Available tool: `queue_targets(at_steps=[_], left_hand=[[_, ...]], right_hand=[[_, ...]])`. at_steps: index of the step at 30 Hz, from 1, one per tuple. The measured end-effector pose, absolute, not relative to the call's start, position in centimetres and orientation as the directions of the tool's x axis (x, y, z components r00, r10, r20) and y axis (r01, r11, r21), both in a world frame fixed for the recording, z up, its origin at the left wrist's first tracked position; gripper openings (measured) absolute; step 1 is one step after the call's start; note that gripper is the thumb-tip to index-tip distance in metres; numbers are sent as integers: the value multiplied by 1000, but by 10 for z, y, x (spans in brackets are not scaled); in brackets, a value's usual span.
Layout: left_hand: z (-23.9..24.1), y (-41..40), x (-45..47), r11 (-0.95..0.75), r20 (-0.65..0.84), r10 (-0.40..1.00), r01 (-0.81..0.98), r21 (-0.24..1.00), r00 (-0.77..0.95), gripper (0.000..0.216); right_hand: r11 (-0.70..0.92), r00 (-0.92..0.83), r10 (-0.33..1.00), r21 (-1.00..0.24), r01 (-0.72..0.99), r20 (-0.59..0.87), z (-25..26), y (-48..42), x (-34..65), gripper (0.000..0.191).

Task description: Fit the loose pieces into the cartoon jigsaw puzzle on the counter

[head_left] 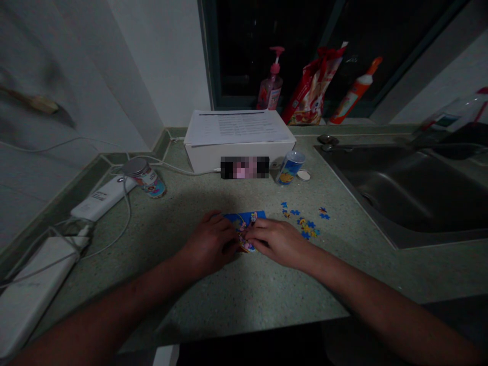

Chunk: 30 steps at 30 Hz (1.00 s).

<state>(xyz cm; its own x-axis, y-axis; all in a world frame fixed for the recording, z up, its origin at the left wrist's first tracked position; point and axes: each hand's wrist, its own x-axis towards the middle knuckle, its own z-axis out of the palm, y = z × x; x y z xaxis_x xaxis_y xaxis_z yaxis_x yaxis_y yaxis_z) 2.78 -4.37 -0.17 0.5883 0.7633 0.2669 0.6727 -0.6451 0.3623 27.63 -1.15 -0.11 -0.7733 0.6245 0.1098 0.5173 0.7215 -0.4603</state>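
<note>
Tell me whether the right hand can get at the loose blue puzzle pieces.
Probably yes. The right hand rests on the edge of the jigsaw puzzle, and the loose blue puzzle pieces lie just beyond its fingers on the speckled green countertop. Nothing appears to stand between them.

You're working in dim light: a broad soft shadow covers the desk point(354, 269) around your left hand point(209, 241) and right hand point(278, 243), the window point(267, 51) is black, the edges bow, and a bottle point(453, 114) at right smears into blur.
</note>
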Motion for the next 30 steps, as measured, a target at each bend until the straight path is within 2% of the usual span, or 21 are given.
queue_targets(at_steps=[7,30], left_hand=[[-1,-44,29,-630,248,775,680,375,581,5],[-1,-44,28,-633,246,771,666,394,588,11]], right_hand=[[719,-776,625,-447,532,82,1,-12,276,17],[727,-781,611,-483,489,130,-2,-13,275,17]])
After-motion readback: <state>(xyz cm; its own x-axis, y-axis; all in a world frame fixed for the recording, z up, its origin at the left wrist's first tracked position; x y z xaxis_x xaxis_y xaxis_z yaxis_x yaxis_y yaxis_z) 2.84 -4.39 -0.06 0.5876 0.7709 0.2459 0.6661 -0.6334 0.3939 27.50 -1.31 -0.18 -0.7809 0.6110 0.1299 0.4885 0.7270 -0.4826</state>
